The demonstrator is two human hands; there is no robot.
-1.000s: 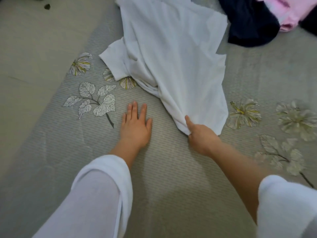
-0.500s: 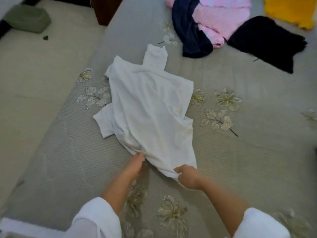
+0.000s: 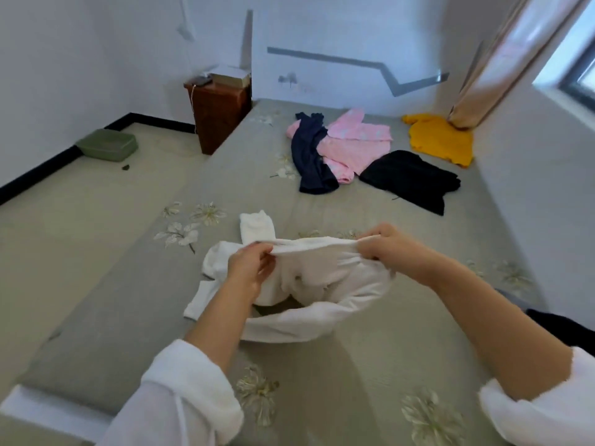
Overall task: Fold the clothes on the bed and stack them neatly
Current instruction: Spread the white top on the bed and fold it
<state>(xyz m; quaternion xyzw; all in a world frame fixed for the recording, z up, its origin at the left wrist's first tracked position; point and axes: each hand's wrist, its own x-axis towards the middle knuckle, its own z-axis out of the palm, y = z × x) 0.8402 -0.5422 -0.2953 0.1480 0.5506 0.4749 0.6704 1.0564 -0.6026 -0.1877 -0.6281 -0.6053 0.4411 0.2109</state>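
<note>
Two hands on one white top [image 3: 322,278], its lower part raised off the bed [image 3: 354,375], with the collar [image 3: 257,225] and one sleeve [image 3: 201,304] lying on the cover. Left hand [image 3: 249,268] pinching the raised edge between thumb and fingers. Right hand [image 3: 386,246] gripping the same edge in curled fingers, cloth bunched there and drawn taut across the gap.

By the look of it, the very first step: taking up the top to spread it square before any fold. No folded piece and no stack in sight, so barely begun.

Beyond the top and well apart from it: navy piece [image 3: 309,159] lying across a pink piece [image 3: 351,146], black piece [image 3: 409,178] just to their right, yellow piece [image 3: 441,140] farthest off. All loose and unfolded.

Next, probably:
- Keep both pinches firm and level.
- Lay the top down flat, front smoothed, sleeve pulled clear from under the body.
- Watch the slack loop sagging below the hands; likely to crease if set down as is.
- Leave bare bed near the top for the stack.
</note>
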